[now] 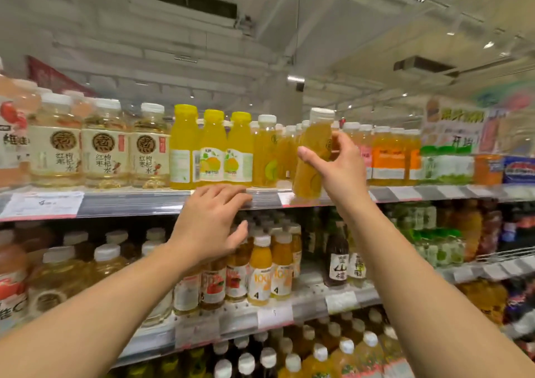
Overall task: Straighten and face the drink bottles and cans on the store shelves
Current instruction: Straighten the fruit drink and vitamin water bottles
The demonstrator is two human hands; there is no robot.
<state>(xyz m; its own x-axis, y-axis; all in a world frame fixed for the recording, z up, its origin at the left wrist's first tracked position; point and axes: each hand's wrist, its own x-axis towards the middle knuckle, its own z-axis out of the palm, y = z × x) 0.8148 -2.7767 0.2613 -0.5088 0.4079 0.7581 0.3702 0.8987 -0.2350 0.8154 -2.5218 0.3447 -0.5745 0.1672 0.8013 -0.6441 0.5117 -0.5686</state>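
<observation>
My right hand (337, 163) grips an orange juice bottle with a white cap (314, 151), tilted and held at the front edge of the top shelf (144, 201). My left hand (211, 221) is open, fingers spread, resting against that shelf's front rail below three yellow-capped juice bottles (212, 148). Another white-capped orange bottle (265, 153) stands just left of the held one, with more rows behind. Pale tea bottles with brown round labels (104, 148) stand upright further left.
The middle shelf (333, 299) holds small orange juice bottles (260, 270), red-labelled bottles and dark bottles (335, 261). Green-labelled bottles (445, 163) and boxes sit at the top right. White-capped bottles (318, 357) fill the bottom shelf.
</observation>
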